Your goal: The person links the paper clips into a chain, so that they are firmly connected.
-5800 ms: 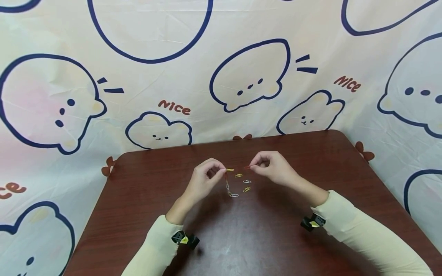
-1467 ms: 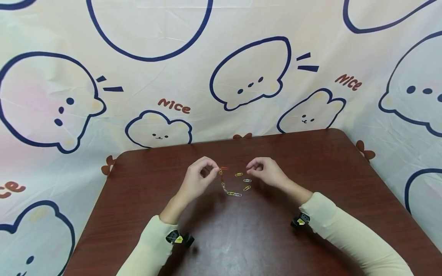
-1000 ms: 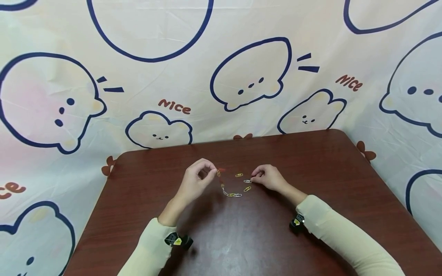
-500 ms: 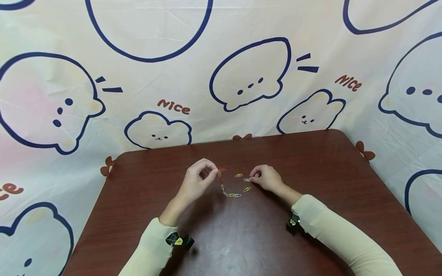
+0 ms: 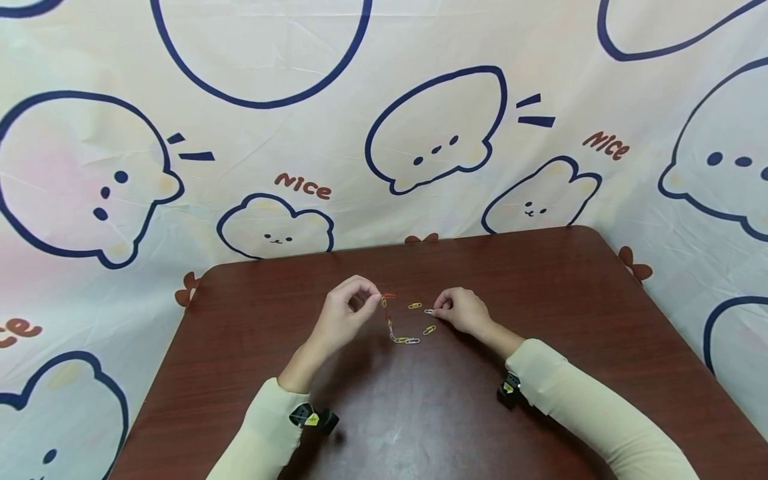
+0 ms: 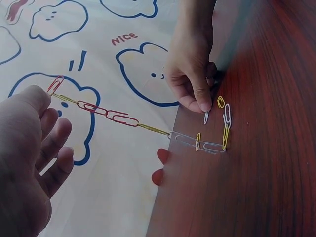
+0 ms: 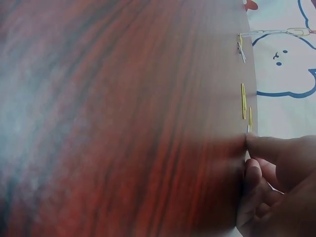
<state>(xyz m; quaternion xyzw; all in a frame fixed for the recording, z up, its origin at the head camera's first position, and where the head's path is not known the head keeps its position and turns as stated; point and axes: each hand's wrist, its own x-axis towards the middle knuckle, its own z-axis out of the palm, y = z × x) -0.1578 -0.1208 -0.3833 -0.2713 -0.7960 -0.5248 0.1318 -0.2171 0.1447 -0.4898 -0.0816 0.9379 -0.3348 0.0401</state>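
My left hand (image 5: 345, 310) pinches the top end of a paper clip chain (image 6: 153, 129), where a red paper clip (image 6: 58, 84) sticks up from the fingertips in the left wrist view. Yellow, red and white clips follow down the chain, and its lower end, with a white clip (image 5: 412, 341), lies on the table. Across from it, my right hand (image 5: 468, 312) has thumb and forefinger down at the tabletop, pinching a loose white paper clip (image 5: 429, 311). In the right wrist view that clip is mostly hidden by the fingertips.
Two loose yellow paper clips lie between the hands: one farther back (image 5: 415, 305), one nearer (image 5: 429, 330). The dark brown table (image 5: 408, 413) meets a printed cloth (image 5: 336, 147) at its far edge. Each wrist wears a small black camera.
The red clip held earlier in my right hand now sits at the chain's top in my left fingertips. My right hand has come down to the white clip and shifted it slightly.
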